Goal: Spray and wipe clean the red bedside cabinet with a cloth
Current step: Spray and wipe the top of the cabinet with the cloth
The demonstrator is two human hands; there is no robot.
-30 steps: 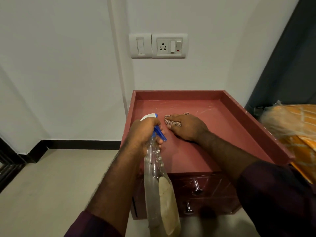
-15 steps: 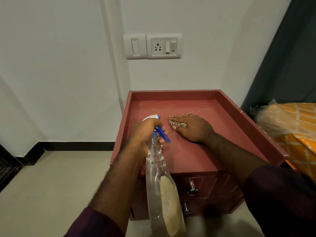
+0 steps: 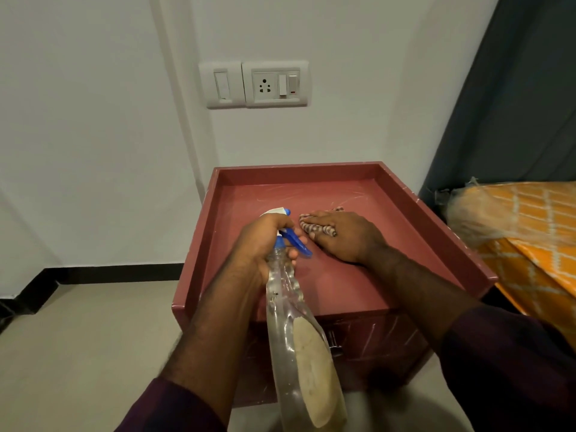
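While the pale floor (image 3: 78, 338) fills the left of the view, the red cabinet (image 3: 296, 174) stands against the white wall, under a switch plate (image 3: 254, 84). Over the cabinet's front left part, the left grip (image 3: 265, 241) is curled round the neck of a clear spray bottle (image 3: 299, 338), with fingers at its blue trigger (image 3: 296, 241); the bottle's body slants down past the front edge. Just right of the nozzle, near the middle of the cabinet top, lies a striped cloth (image 3: 314, 227). The right grip (image 3: 346, 236) rests palm down on the cloth with its fingers stretched out, pressing it to the red surface, so that only the cloth's left and far edges show. Faint pale streaks mark the top toward the back edge. Beyond the cabinet's right edge lies orange patterned bedding (image 3: 530, 244), with a dark curtain (image 3: 514, 104) above it.
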